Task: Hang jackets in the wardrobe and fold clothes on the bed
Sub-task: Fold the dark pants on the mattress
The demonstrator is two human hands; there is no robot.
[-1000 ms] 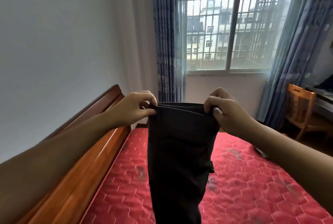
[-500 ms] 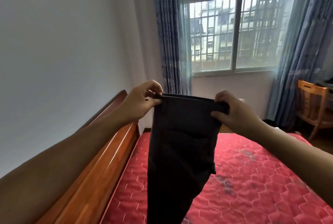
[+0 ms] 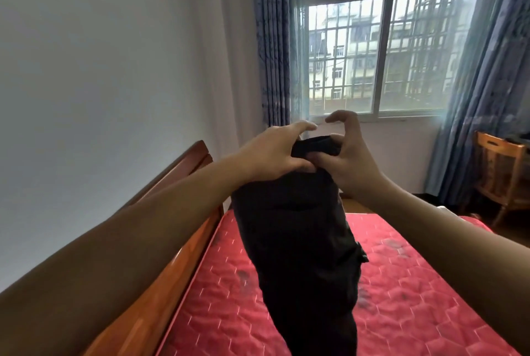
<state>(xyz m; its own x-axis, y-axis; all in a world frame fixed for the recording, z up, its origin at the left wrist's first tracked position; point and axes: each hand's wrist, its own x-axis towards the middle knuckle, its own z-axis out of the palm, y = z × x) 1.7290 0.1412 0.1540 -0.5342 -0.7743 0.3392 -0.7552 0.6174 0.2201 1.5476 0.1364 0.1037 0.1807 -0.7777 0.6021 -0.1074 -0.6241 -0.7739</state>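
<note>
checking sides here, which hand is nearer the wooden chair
Right. The right hand holds the bunched top of the black garment on the side toward the wooden chair; the left hand grips the same top just beyond it, on the headboard side.

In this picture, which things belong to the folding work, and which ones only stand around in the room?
Job: black garment, held at its top by left hand and right hand; red mattress below it.
Just there: wooden chair, blue curtains, barred window.
</note>
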